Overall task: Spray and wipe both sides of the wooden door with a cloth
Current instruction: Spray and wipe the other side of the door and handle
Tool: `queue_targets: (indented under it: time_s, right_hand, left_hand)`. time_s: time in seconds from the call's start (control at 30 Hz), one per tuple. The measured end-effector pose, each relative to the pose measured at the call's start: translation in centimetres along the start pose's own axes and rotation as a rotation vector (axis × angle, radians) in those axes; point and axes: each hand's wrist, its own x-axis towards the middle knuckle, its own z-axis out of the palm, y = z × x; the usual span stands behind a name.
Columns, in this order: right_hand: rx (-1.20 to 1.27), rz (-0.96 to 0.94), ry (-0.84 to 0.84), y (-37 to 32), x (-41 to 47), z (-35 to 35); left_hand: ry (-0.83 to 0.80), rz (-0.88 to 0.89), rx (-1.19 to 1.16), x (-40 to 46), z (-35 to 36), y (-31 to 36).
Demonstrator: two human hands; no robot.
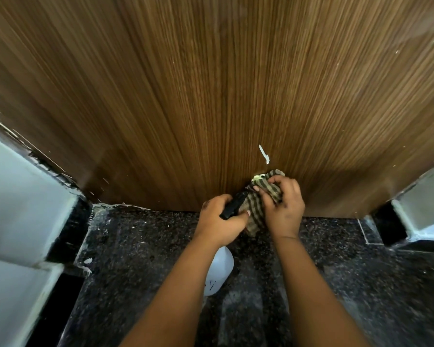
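Take the wooden door (211, 96) as your landmark: it fills the view ahead of you, upright, its bottom edge meeting the dark speckled floor (135, 259). Both your hands work low against it, just above that edge.

Your left hand (221, 221) is curled round the black trigger head of the spray bottle (221, 269), whose white body hangs below your wrist, away from the door. Your right hand (283, 209) is closed round the striped cloth (256, 211), bunching it over the bottle's pale nozzle, which points at the door. The cloth touches or nearly touches the wood; you cannot tell which.

The cloth is soft and limp, so it will drape and slip out of a loose pinch. Gather a thick fold in your palm and press with flat fingers when you wipe. The bottle looks like light plastic, likely sloshing if part full. Hold it at the neck under the trigger, where your fingers already sit, since the smooth body may turn slick once wet.

The door is stiff and should take firm pressure. A white streak (264, 154) sits on it just above the cloth, with small pale flecks scattered elsewhere.
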Motion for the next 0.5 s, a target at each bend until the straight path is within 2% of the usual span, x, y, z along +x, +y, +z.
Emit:
queue_targets:
  time_s: [0.1, 0.17, 0.27, 0.33, 0.43, 0.5]
  right_hand:
    - [-0.086, -0.135, -0.140, 0.7, 0.5, -1.2]
    - [-0.080, -0.147, -0.113, 1.0, 0.2, -1.6]
    - [-0.039, -0.045, -0.010, 0.5, -0.2, -0.5]
    - [-0.038, -0.035, -0.045, 0.4, 0.0, -0.3]
    - [-0.099, -0.144, -0.169, 0.9, 0.8, -1.0]
    - [-0.092, -0.172, -0.128, 0.9, 0.6, -1.4]
  left_hand:
    - [-0.014, 0.003, 0.003, -0.1, 0.2, 0.3]
    - [-0.002, 0.003, -0.010, -0.2, 0.1, 0.4]
    - [-0.004, 0.013, -0.002, -0.1, -0.1, 0.6]
    - [-0.006, 0.021, -0.013, -0.2, -0.2, 0.6]
    - [-0.007, 0.026, -0.028, -0.2, -0.6, 0.8]
    - [-0.002, 0.022, -0.033, -0.1, -1.0, 0.7]
